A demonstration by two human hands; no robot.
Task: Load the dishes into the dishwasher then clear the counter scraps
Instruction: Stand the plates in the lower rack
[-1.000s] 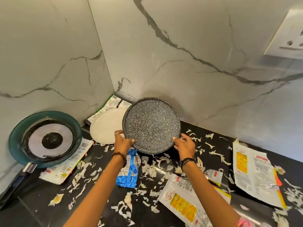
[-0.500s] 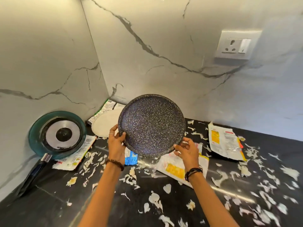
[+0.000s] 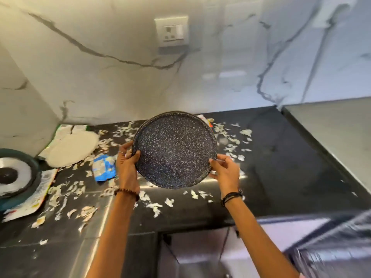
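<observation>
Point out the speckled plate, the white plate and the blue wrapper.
speckled plate (image 3: 174, 155): head view, centre of its face.
white plate (image 3: 73, 147): head view, middle of its top.
blue wrapper (image 3: 104, 167): head view, crumpled middle.

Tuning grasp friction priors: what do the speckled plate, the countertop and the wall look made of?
Speckled plate: dark with fine white flecks and a raised rim, looks like glazed ceramic or enamelled metal; cannot tell which. Countertop: black polished stone, likely granite, given the bright mirror-like reflections. Wall: white slabs with grey veins, marble or marble-look tile, glossy sheen.
</observation>
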